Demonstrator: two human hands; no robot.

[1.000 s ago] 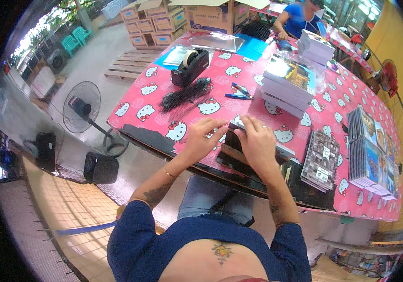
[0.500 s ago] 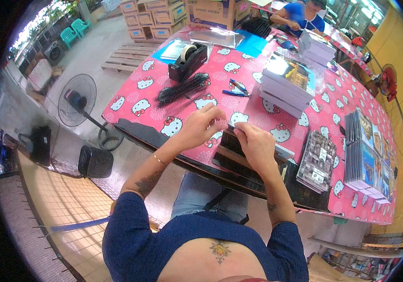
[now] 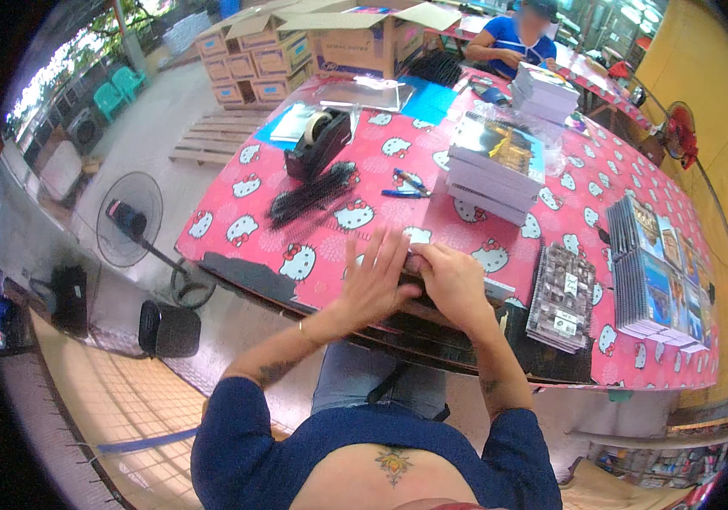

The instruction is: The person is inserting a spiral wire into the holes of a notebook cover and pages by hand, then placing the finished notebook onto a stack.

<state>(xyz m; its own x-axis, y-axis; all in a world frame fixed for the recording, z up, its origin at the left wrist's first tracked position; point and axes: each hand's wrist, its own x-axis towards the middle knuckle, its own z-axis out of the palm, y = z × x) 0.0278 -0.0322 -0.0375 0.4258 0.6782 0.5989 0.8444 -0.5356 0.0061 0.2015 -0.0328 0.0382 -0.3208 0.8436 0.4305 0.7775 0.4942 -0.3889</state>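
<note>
My left hand (image 3: 376,276) lies flat with its fingers stretched out, over the near edge of the pink cat-print table (image 3: 245,225). Beside it, my right hand (image 3: 455,282) has its thumb and fingers closed at the edge of a dark book (image 3: 425,304), mostly hidden under both hands. Beyond the hands are blue-handled pliers (image 3: 406,192) and a loose bundle of black spiral coils (image 3: 308,197). A black tape dispenser (image 3: 317,151) stands behind the coils. Right of my right hand lies a pile of grey-patterned spiral notebooks (image 3: 562,297).
A tall stack of books (image 3: 491,200) stands farther back, with colourful spiral notebooks (image 3: 648,285) at the right. A person in blue (image 3: 512,41) sits across the table. Cardboard boxes (image 3: 351,51) and a pedestal fan (image 3: 130,217) are to the left and back.
My left hand has gone from curled fingers at the book's edge to lying flat and lower beside my right hand. The book is more hidden now. The view has shifted slightly.
</note>
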